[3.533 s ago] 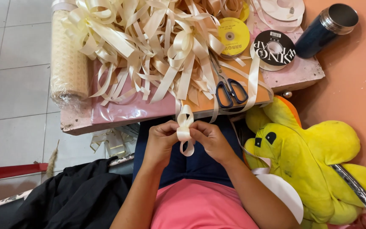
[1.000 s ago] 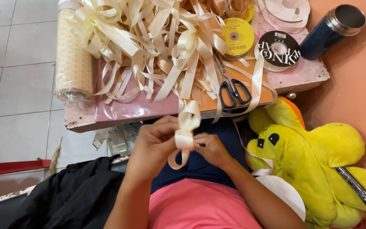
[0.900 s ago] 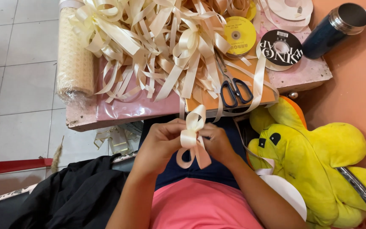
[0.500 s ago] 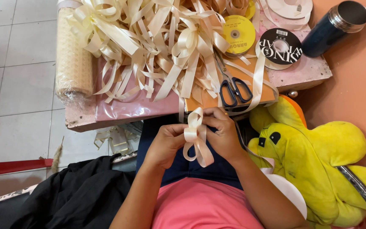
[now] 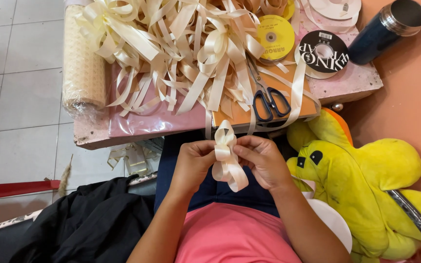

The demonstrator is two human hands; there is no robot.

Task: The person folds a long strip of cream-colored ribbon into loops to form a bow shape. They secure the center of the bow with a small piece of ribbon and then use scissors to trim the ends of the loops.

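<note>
Head view: ribbon bow (image 5: 226, 158) between both hands' fingers (image 5: 209, 152).

The cream ribbon bow (image 5: 226, 158) pinched between my hands is smooth satin with a soft sheen, like the glossy heap of ribbon loops (image 5: 181, 53) at twelve o'clock. They lie on shiny pink wrapping film (image 5: 142, 119) over a rough, chipped counter (image 5: 352, 85). At three o'clock, the yellow plush toy (image 5: 366, 185) looks fuzzy and matt; the scissors (image 5: 266, 95) have bright metal blades and dark plastic handles.

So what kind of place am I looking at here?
Probably a home craft corner for making ribbon bows: a low table heaped with cream ribbon bows, ribbon spools and scissors, while both hands fold a ribbon loop beside a yellow plush toy.
</note>
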